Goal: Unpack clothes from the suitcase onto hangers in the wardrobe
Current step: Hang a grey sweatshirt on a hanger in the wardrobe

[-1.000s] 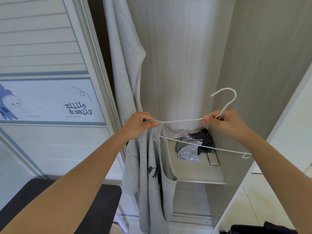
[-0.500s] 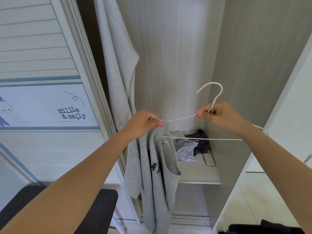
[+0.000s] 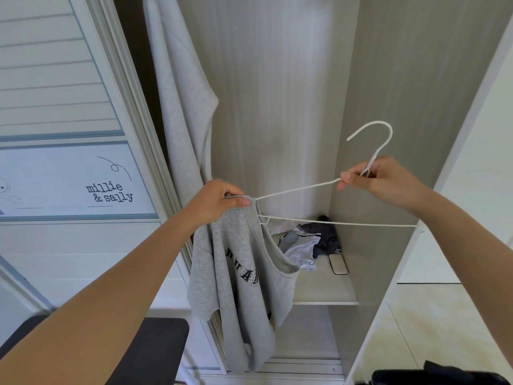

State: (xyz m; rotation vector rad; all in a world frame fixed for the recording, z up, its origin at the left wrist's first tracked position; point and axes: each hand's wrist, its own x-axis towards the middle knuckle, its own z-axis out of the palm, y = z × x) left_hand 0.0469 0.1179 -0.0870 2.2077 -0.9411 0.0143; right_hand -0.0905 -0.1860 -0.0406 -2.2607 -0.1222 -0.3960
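Note:
A white wire hanger (image 3: 299, 188) is held level in front of the open wardrobe (image 3: 388, 79). My right hand (image 3: 380, 182) pinches its neck just below the hook. My left hand (image 3: 219, 201) grips the shoulder of a grey printed T-shirt (image 3: 241, 276) at the hanger's left end. The shirt droops from that end, its neckline hanging open under the hanger's bottom bar.
A grey garment (image 3: 180, 87) hangs inside the wardrobe at the left. On the shelf (image 3: 322, 290) lie a small heap of dark and white clothes (image 3: 308, 243) and a flat white case (image 3: 338, 264). A sliding door (image 3: 63, 134) is left, dark objects at both bottom corners.
The hanger and both hands have kept their grips while the view shifted slightly. The hanger's right side has risen a little and the bottom bar looks more level.

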